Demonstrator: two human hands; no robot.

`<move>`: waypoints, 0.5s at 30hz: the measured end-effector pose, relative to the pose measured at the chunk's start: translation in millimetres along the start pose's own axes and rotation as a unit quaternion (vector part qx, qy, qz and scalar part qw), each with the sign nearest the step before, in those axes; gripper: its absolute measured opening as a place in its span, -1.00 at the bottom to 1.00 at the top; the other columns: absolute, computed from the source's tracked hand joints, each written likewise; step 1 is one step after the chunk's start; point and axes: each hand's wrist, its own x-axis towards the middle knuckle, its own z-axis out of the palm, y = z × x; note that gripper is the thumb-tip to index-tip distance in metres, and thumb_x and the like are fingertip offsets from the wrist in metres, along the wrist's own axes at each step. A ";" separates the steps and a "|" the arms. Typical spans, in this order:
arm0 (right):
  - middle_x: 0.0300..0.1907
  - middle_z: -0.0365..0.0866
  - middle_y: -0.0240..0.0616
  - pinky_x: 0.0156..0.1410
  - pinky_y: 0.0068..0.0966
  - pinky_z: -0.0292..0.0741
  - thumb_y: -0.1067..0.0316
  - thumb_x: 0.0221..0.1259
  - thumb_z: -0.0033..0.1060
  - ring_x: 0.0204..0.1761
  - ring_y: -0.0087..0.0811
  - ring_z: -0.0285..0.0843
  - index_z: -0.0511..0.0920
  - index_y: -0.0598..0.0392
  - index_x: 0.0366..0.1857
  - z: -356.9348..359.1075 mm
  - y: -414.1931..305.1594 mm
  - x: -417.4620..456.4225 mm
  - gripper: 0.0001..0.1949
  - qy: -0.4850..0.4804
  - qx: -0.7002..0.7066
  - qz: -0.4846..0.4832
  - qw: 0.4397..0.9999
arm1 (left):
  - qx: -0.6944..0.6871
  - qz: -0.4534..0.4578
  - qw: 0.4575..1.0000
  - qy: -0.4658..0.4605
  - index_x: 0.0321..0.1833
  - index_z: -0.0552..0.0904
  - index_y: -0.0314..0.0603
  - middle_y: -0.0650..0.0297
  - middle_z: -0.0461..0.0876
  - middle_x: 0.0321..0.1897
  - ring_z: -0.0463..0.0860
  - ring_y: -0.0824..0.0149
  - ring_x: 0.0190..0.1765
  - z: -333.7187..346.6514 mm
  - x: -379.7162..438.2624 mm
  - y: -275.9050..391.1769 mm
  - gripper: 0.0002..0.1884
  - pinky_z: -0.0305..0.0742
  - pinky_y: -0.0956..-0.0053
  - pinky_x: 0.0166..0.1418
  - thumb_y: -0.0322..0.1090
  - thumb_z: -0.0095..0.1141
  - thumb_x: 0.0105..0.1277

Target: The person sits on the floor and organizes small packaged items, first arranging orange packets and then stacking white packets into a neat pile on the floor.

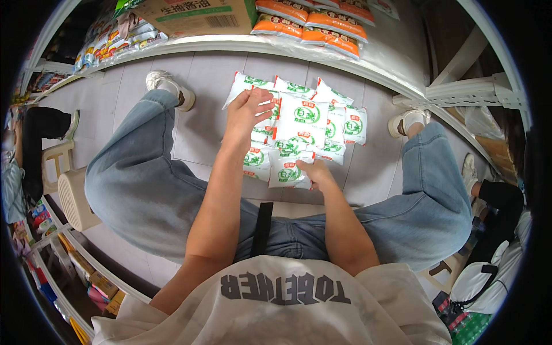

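A pile of plump white plastic pouches (302,114) with green print and red corners lies on the grey tiled floor between my feet. My left hand (251,110) is over the pile's left side, palm turned inward and fingers apart, holding nothing. It hides parts of the pouches beneath. At the near edge of the pile, my right hand (318,173) grips the right side of a front pouch (288,172), thumb on top. The fingers under that pouch are hidden. Another pouch (353,125) lies at the pile's right edge.
Ahead runs a white shelf edge (207,42), bearing a cardboard carton (202,19) and stacked orange-and-white bags (332,39). A white metal shelf post (465,92) stands at right. Beige plastic stools (75,198) are at left. Other people sit at both sides, their dark trouser legs (36,146) visible.
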 end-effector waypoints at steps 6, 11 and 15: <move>-0.19 0.74 -0.03 -0.05 -0.31 0.63 -0.19 0.07 0.30 -0.17 -0.15 0.74 0.68 0.12 -0.08 -7.1 -34.4 -26.6 -0.45 0.170 -0.365 -0.040 0.914 | 0.003 0.002 1.000 -0.005 0.16 0.47 -0.49 -0.05 0.60 0.07 0.63 0.16 0.10 5.9 -2.0 -3.1 -0.54 0.55 0.33 0.21 -0.11 -0.07 0.53; -0.41 0.73 -0.11 -0.29 -0.54 0.64 0.02 0.31 0.21 -0.40 -0.34 0.75 0.66 0.30 -0.20 -43.7 -104.7 -65.0 -0.58 -0.107 -0.125 -0.117 0.979 | -0.002 -0.014 1.000 0.006 0.06 0.54 -0.39 0.06 0.63 0.00 0.64 0.24 0.02 9.5 -2.1 -5.7 -0.61 0.56 0.38 0.13 -0.13 0.02 0.49; -0.37 0.75 -0.18 -0.33 -0.59 0.59 0.05 0.40 0.11 -0.47 -0.43 0.70 0.67 0.19 -0.23 -105.1 -149.1 -100.7 -0.65 -0.247 0.140 -0.313 0.906 | 0.005 -0.011 1.000 0.001 0.08 0.52 -0.42 0.01 0.62 0.03 0.66 0.20 0.04 12.0 0.3 -7.9 -0.60 0.57 0.33 0.16 -0.12 -0.04 0.52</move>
